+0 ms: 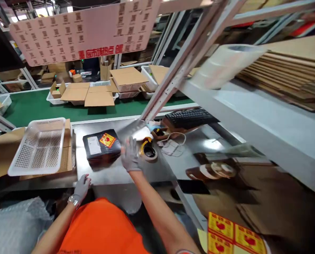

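Note:
A black wrapped parcel (pixel 101 147) with a white label and a yellow-red sticker lies on the steel worktable (pixel 152 169). My right hand (pixel 130 155), in a grey glove, hovers just right of the parcel with fingers spread, holding nothing; it is blurred. Right beside it sits a yellow and black tape dispenser (pixel 147 149). My left hand (pixel 82 186), also gloved, rests on the table's front edge below the parcel, fingers loosely curled, with nothing in it.
A white perforated basket (pixel 38 146) sits on flat cardboard at the left. A keyboard (pixel 190 118) and a scanner with cable lie at the back right. Tape rolls (pixel 212 171), yellow sticker sheets (pixel 233 236), a slanted metal rack, a green conveyor (pixel 30 107) with boxes, bubble wrap (pixel 14 225).

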Demonstrator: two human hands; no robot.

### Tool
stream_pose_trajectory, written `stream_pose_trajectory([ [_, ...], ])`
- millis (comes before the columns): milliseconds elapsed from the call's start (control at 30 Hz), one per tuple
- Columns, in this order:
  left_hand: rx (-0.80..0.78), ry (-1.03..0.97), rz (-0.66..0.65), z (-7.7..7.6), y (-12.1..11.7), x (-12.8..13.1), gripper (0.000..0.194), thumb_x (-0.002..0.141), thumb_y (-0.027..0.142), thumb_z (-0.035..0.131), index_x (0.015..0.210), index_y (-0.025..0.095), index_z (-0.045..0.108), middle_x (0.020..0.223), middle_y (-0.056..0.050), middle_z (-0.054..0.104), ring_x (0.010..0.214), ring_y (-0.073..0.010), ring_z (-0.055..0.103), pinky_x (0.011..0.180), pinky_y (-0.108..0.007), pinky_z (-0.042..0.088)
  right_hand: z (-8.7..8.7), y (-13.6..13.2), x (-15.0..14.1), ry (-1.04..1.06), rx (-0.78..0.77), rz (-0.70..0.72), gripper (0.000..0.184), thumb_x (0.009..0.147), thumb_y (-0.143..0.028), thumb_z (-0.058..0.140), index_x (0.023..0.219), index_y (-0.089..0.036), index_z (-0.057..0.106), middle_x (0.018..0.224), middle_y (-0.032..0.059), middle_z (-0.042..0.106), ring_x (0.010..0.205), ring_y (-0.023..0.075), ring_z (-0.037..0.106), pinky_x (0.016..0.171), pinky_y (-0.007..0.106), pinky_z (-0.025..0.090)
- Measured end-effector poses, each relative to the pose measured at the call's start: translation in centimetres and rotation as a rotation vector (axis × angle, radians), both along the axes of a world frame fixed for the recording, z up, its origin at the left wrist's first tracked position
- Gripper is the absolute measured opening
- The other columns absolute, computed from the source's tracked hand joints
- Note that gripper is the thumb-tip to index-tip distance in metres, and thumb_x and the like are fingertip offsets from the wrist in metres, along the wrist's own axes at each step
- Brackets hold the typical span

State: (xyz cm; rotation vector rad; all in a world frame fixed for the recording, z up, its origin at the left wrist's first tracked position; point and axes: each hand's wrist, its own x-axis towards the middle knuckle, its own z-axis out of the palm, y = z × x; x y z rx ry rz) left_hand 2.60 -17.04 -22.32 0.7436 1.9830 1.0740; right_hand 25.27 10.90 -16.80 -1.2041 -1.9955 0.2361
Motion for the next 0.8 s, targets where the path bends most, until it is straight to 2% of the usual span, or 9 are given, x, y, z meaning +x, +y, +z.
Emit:
stream_pose_trajectory([
  [67,0.018,-0.026,0.002,0.4,-0.6,-0.5,0.063,0.102,0.05,0.056,0.146,0.006,0.068,0.121,-0.019,0.08,0.108,-0.0289,0.079,0.102,-0.042,0.062,2.5,1.9,-4.9,-0.134,-0.025,0.076,0.071,0.119,-0.039,0.032,0.174,0.003,0.051,0.182,0.0302,0.041,0.18,0.038,0.024,0.146,0.065,0.021],
  [167,-0.009,0.036,-0.008,0.6,-2.2,-1.1,0.069,0.1,0.05,0.058,0.153,0.006,0.067,0.128,-0.021,0.08,0.118,-0.031,0.077,0.11,-0.042,0.058,4.2,3.7,-10.1,-0.349,-0.143,0.118,0.07,0.117,-0.032,0.035,0.173,0.007,0.051,0.184,0.0322,0.036,0.179,0.0399,0.024,0.146,0.062,0.015],
  [300,-0.053,0.04,0.059,0.5,-4.1,-1.1,0.074,0.102,0.045,0.06,0.163,0.003,0.062,0.14,-0.024,0.077,0.126,-0.0298,0.077,0.117,-0.038,0.054,4.1,4.5,-12.9,-0.68,-0.262,0.262,0.07,0.119,-0.038,0.043,0.178,-0.001,0.05,0.188,0.0288,0.031,0.177,0.0437,0.028,0.144,0.062,0.019],
  [400,-0.057,-0.005,0.101,1.0,-3.8,-0.4,0.071,0.105,0.04,0.061,0.165,0.003,0.061,0.148,-0.025,0.074,0.132,-0.0287,0.076,0.122,-0.037,0.052,3.9,4.8,-13.6,-0.729,-0.206,0.233,0.073,0.122,-0.044,0.039,0.181,-0.002,0.044,0.19,0.0283,0.025,0.178,0.0457,0.025,0.143,0.062,0.019],
  [500,-0.025,-0.01,0.12,2.3,-0.9,0.3,0.073,0.105,0.038,0.064,0.168,0.002,0.057,0.16,-0.026,0.068,0.142,-0.0301,0.071,0.125,-0.038,0.052,3.8,5.0,-13.9,-0.726,-0.204,0.19,0.08,0.121,-0.051,0.044,0.18,0.003,0.042,0.188,0.0324,0.026,0.176,0.0481,0.026,0.142,0.064,0.017],
  [600,0.009,0.039,0.166,4.2,4.1,0.6,0.081,0.105,0.04,0.069,0.174,0.002,0.05,0.175,-0.026,0.054,0.157,-0.0334,0.061,0.132,-0.04,0.046,3.4,6.5,-13.0,-0.679,-0.282,0.32,0.077,0.118,-0.05,0.049,0.177,0.001,0.049,0.185,0.0308,0.036,0.174,0.0466,0.033,0.143,0.062,0.019],
  [700,-0.028,-0.012,0.26,6.2,9.5,0.5,0.086,0.113,0.043,0.062,0.182,0.0,0.036,0.182,-0.028,0.043,0.168,-0.0376,0.05,0.139,-0.044,0.037,2.2,10.4,-10.9,-0.363,-0.389,0.33,0.076,0.113,-0.046,0.048,0.172,0.002,0.054,0.182,0.0278,0.043,0.173,0.0425,0.037,0.144,0.055,0.024],
  [733,-0.043,-0.047,0.291,6.6,10.9,0.6,0.086,0.115,0.043,0.059,0.184,-0.001,0.033,0.181,-0.03,0.044,0.168,-0.0382,0.049,0.139,-0.045,0.037,1.5,12.0,-10.2,-0.237,-0.479,0.315,0.078,0.11,-0.047,0.049,0.17,0.001,0.056,0.181,0.0278,0.046,0.172,0.0411,0.04,0.143,0.052,0.026],
  [800,-0.025,-0.102,0.336,6.9,12.8,1.0,0.08,0.117,0.043,0.055,0.183,0.003,0.035,0.175,-0.028,0.054,0.163,-0.0354,0.056,0.136,-0.044,0.041,0.1,15.0,-9.3,-0.004,-0.735,0.339,0.084,0.103,-0.056,0.052,0.168,-0.002,0.059,0.174,0.0271,0.055,0.164,0.0383,0.052,0.138,0.049,0.038],
])
